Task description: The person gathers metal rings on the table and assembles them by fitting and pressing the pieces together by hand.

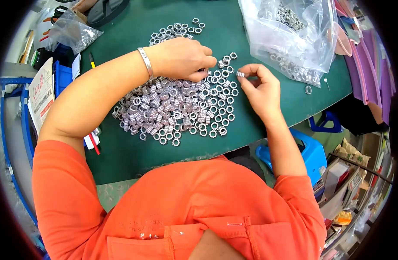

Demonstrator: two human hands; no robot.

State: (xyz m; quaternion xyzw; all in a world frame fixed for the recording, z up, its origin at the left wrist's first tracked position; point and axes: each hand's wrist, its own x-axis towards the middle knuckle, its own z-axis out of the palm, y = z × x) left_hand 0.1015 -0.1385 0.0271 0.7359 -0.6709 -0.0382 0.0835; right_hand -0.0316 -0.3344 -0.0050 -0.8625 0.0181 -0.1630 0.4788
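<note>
Silver toothed rings (164,108): heaped on the green surface (121,164), bulk apparently remaining.
Left hand (181,58): fingers curled over the rings' far side; grip hidden, cannot tell.
Loose rings (223,131): spread singly, right edge.
Right hand (263,86): fingers pinching one ring (240,74).
Clear plastic bag (262,41): similar rings (290,19) inside; done or waiting, cannot tell.

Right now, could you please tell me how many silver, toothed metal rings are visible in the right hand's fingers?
1 visible: the silver, toothed metal ring pinched in the right hand; the hand may hide others.
</note>
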